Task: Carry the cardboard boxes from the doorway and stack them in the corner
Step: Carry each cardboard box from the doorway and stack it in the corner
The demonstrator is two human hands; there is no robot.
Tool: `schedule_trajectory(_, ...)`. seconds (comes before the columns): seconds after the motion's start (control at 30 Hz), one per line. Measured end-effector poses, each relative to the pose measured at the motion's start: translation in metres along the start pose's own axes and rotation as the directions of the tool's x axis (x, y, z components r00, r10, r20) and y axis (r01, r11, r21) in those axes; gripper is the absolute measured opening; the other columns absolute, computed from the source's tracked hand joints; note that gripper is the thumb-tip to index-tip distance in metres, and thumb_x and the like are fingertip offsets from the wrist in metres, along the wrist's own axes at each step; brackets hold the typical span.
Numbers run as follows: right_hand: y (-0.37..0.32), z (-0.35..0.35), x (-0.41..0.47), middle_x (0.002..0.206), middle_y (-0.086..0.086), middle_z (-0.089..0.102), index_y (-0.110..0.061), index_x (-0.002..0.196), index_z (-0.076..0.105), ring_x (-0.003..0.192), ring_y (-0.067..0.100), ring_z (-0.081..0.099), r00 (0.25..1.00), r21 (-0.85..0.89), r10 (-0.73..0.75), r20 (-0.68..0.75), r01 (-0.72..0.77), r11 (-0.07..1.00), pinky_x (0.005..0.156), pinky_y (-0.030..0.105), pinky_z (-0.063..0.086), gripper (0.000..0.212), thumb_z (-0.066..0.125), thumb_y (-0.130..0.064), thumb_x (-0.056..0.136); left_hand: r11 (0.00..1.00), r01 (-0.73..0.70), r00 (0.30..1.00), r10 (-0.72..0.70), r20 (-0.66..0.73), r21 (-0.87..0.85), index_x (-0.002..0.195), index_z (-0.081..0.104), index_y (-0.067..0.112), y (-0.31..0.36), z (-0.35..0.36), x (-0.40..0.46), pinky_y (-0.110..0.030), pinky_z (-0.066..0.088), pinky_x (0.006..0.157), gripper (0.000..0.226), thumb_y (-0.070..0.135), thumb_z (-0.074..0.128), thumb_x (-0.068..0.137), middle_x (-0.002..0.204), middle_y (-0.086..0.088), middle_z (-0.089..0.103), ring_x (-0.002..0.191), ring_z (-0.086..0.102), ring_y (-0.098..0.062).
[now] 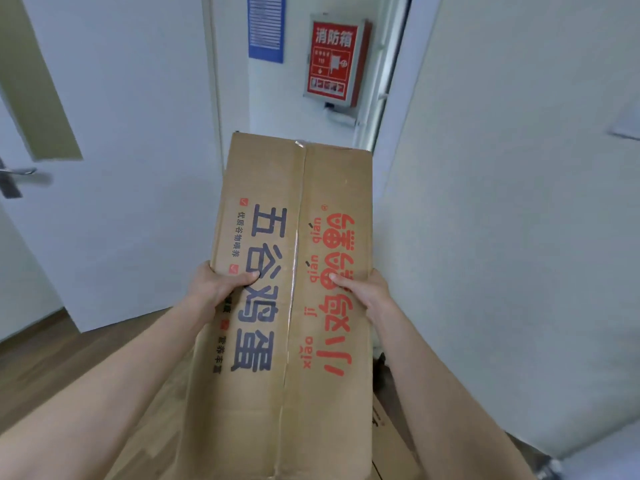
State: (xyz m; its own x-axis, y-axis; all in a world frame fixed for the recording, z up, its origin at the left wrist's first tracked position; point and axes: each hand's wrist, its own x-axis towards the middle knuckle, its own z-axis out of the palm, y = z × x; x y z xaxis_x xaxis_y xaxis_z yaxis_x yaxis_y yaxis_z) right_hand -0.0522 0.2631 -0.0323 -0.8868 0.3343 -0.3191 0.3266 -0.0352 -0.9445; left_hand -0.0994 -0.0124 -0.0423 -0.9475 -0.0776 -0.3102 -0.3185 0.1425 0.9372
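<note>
1. Box (294,289) is held up before the doorway (printed top facing up).
2. Left hand (221,284) and right hand (363,292) clamp fingers on its sides.
3. Keep it level; turn cornerward slowly.

Building corridor doorway, red fire cabinet (331,62), white door (114,161)

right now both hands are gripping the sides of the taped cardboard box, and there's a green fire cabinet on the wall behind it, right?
Not quite: the fire cabinet is red, not green, as the head view shows. The rest holds: the left hand and right hand grip the sides of the taped cardboard box.
</note>
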Motion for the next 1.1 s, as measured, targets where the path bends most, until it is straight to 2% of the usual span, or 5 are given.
schedule_trajectory(0.27,0.025,-0.115,-0.182,0.097,-0.001,0.074,-0.021,0.106,0.061,0.077,0.012,0.071,0.963,0.031,-0.065,-0.263,0.076,0.997,0.06,0.027,0.055,0.052,0.095,-0.022,0.067,0.997,-0.066,0.968,0.073,0.241,-0.037,0.124,0.058,0.011,-0.004,0.061,-0.146,-0.04,0.052,0.088,0.076,0.023,0.096,0.059,0.114,-0.005,0.07,0.104,0.066,-0.025)
schedule_trajectory(0.5,0.096,-0.264,-0.335,0.097,-0.002,0.077,-0.018,0.112,0.067,0.086,0.016,0.074,0.847,0.058,-0.001,-0.532,0.038,0.998,0.082,0.037,0.062,0.058,0.096,-0.032,0.064,0.994,-0.095,0.847,0.053,0.53,0.053,0.121,0.059,0.011,-0.02,0.183,-0.289,-0.038,0.051,0.086,0.071,0.021,0.095,0.06,0.102,-0.004,0.07,0.097,0.065,-0.025)
schedule_trajectory(0.7,0.205,-0.415,-0.494,0.107,0.0,0.076,-0.018,0.119,0.065,0.096,0.019,0.073,0.63,0.209,0.167,-0.758,-0.007,0.978,0.09,0.043,0.06,0.075,0.098,-0.041,0.055,0.967,-0.194,0.662,0.006,0.749,0.164,0.123,0.06,0.009,-0.068,0.325,-0.458,-0.041,0.056,0.083,0.083,0.025,0.098,0.051,0.112,-0.012,0.073,0.097,0.07,-0.029)
schedule_trajectory(0.9,0.319,-0.568,-0.693,0.098,-0.006,0.071,-0.02,0.116,0.06,0.087,0.012,0.069,0.395,0.327,0.282,-0.874,0.05,0.944,0.068,0.028,0.055,0.068,0.097,-0.037,0.061,0.93,-0.275,0.446,-0.1,0.89,0.242,0.116,0.061,0.011,-0.149,0.469,-0.682,-0.037,0.056,0.074,0.078,0.028,0.098,0.049,0.105,-0.012,0.075,0.09,0.071,-0.027)
schedule_trajectory(1.1,0.393,-0.674,-0.877,0.1,-0.003,0.076,-0.019,0.115,0.064,0.088,0.016,0.074,0.191,0.42,0.404,-0.895,0.05,0.906,0.078,0.037,0.062,0.071,0.098,-0.042,0.057,0.903,-0.331,0.252,-0.194,0.948,0.273,0.116,0.065,0.012,-0.206,0.567,-0.886,-0.047,0.056,0.094,0.079,0.026,0.1,0.047,0.109,-0.013,0.075,0.098,0.071,-0.031)
